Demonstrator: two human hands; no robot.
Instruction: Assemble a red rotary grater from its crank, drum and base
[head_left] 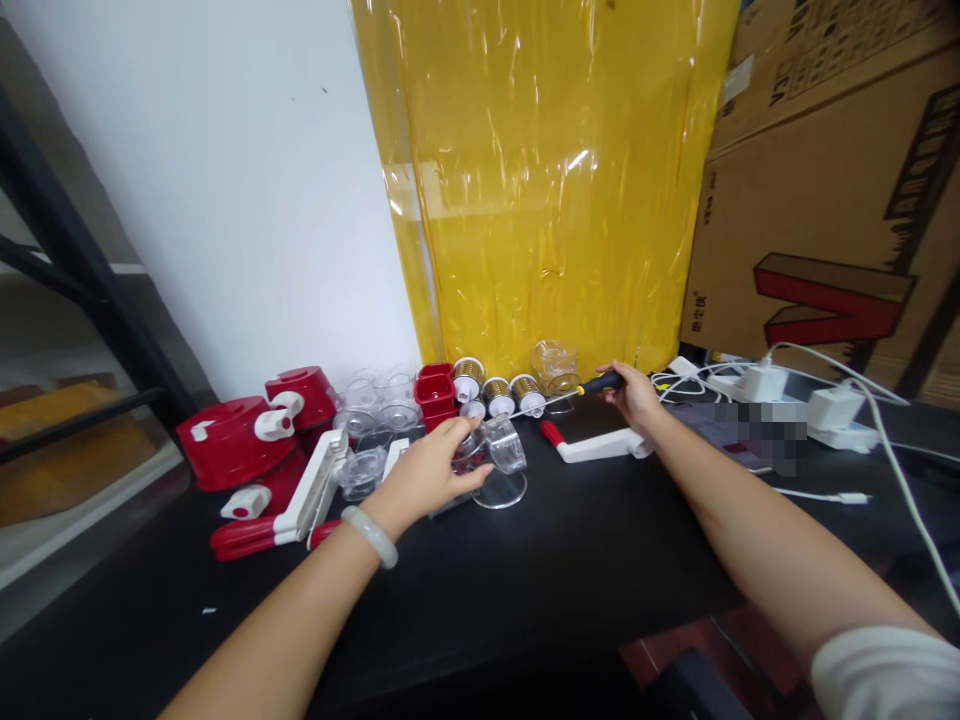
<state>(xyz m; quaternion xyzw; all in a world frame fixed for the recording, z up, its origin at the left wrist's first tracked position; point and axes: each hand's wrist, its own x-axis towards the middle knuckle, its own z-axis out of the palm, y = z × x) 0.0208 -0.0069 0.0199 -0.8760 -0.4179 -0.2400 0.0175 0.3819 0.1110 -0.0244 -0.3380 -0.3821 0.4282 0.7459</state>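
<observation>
My right hand (634, 395) is closed around the black and yellow handle of a screwdriver (600, 383), whose thin shaft points left. My left hand (435, 465) curls its thumb and fingers around a clear plastic part (506, 445), whose round clear rim rests near the black table. Behind the hands stand several metal grater drums (498, 397) with white ends and a red square hopper (435, 393). Below the screwdriver lies a white crank handle (600, 446) with a red grip.
Red plastic housings (232, 440) and white crank arms (307, 490) with red grips sit at left, beside clear cups (364, 390). White chargers and cables (765, 382) lie at right, before a large cardboard box (817, 200). A yellow plastic sheet (555, 180) hangs behind.
</observation>
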